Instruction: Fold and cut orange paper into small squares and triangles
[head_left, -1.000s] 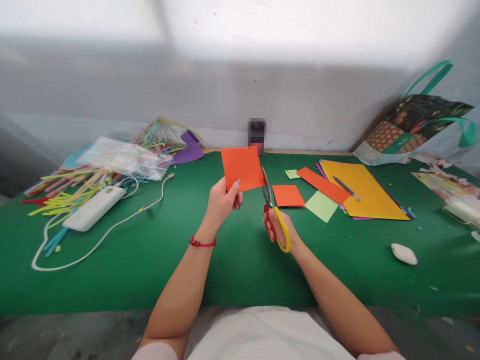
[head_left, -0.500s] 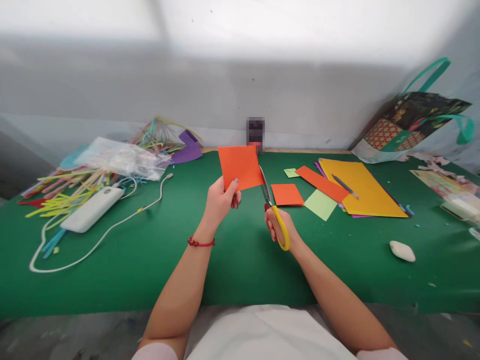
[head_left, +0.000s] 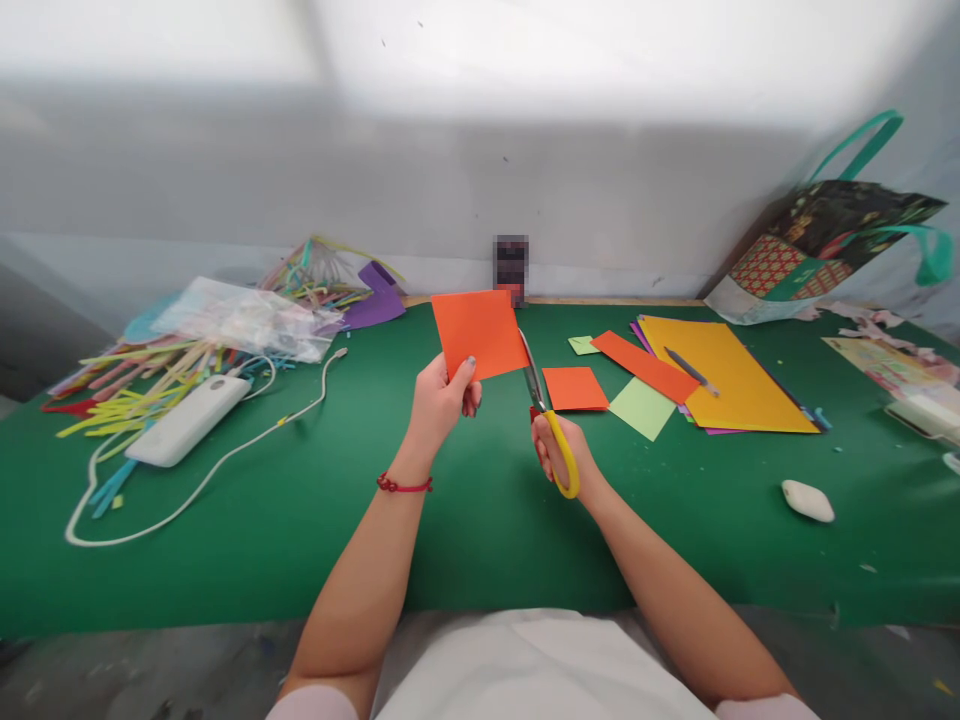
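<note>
At the center of the frame, the left hand (head_left: pixel 442 395) has its grip pinched on the lower left of an orange sheet (head_left: pixel 480 332). Just right, the right hand (head_left: pixel 589 465) grips scissors (head_left: pixel 568 448) by the handles, blades at the sheet's right edge. An orange square (head_left: pixel 575 389) lies farther right on the counter (head_left: pixel 480 560).

The left hand (head_left: pixel 448 390) holds an orange sheet (head_left: pixel 484 332) at its lower edge, with the thumb in front. The right hand (head_left: pixel 562 450) holds scissors (head_left: pixel 555 425), whose blades are at the right edge of this sheet. Just beyond the right hand lies an orange square (head_left: pixel 575 389); farther to its right are a green square (head_left: pixel 643 408) and yellow paper (head_left: pixel 750 385).
</note>
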